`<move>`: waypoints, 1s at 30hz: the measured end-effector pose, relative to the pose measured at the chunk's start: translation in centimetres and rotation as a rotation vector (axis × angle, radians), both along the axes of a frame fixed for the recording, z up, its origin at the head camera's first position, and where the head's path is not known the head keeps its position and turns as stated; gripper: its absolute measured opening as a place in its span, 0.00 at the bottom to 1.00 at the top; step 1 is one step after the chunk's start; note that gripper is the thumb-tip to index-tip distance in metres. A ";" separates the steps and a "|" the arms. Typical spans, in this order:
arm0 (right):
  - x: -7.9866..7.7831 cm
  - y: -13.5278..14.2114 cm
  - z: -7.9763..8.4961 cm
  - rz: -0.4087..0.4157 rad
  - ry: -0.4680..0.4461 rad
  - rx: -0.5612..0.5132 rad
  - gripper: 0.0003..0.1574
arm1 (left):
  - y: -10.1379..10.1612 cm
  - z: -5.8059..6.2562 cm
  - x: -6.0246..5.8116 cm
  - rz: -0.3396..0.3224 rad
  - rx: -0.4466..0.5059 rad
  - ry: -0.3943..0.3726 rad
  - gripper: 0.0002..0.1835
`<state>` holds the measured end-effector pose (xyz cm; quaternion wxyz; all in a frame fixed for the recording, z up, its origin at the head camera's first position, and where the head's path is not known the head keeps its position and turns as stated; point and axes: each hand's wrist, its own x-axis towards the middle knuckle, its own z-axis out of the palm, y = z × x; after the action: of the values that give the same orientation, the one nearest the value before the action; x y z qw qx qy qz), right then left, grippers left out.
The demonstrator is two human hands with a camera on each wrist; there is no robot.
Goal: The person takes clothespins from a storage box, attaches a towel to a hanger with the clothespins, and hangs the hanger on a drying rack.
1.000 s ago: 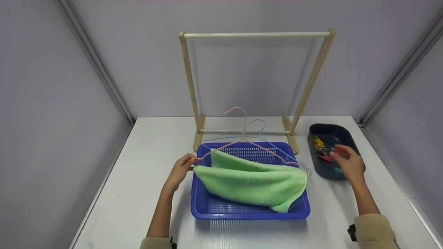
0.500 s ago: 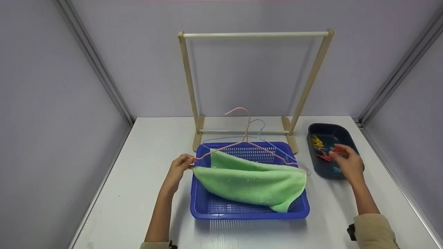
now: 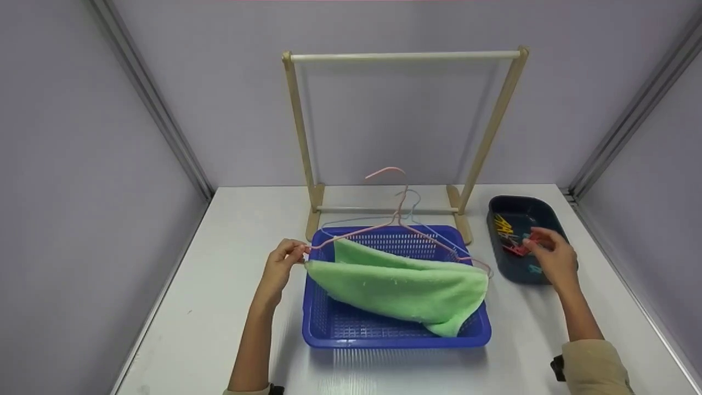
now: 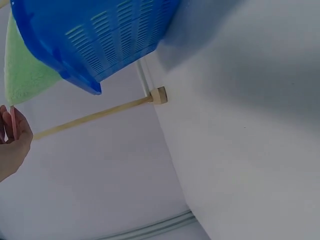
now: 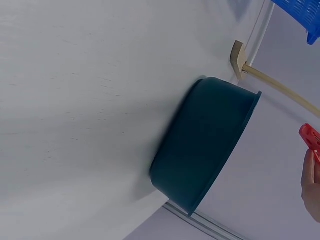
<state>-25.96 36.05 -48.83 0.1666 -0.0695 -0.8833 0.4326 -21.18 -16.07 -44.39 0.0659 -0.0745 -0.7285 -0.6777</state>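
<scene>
— Pale walls (image 3: 82,192) are enclosing your white desk (image 3: 203,307). Wooden rack (image 3: 406,56) with a white rail is standing at the back. Blue basket (image 3: 397,343) is sitting in front of it, nearer you. Where's the green towel (image 3: 395,293) lying?

— It's spanning the basket, folded, a lower corner drooping inside. I'm not seeing whether a hanger bar is running through the fold.

— What are your left fingers doing?

— Your left hand (image 3: 281,269) is pinching one end of the pink hanger (image 3: 398,218) beside the basket's left edge. Towel corner is sitting right by those fingertips; can't tell if they're touching it. Hanger hook is sticking up over the basket's far side, blue hanger (image 3: 419,197) showing behind.

— Right side?

— Your right hand (image 3: 555,260) is hovering over the dark tray (image 3: 529,211), right of the basket on the desk. Thumb and fingers are pinching a red clip (image 5: 310,137).

— Other clips?

— Yellow clips (image 3: 502,225) are lying at the tray's left wall, more red and teal ones nearby.
</scene>
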 end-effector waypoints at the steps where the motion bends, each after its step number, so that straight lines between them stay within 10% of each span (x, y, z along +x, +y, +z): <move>1: 0.0 0.0 0.0 -0.001 0.002 -0.003 0.34 | 0.1 0.3 0.1 0.003 -0.003 0.008 0.11; 30: 0.2 -0.5 0.5 0.006 0.052 -0.032 0.30 | 0.1 2.7 1.6 0.027 0.045 0.114 0.11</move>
<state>-25.73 35.54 -48.31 0.1869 -0.0584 -0.8720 0.4486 -19.62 -15.96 -41.64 0.1179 -0.1015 -0.7091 -0.6877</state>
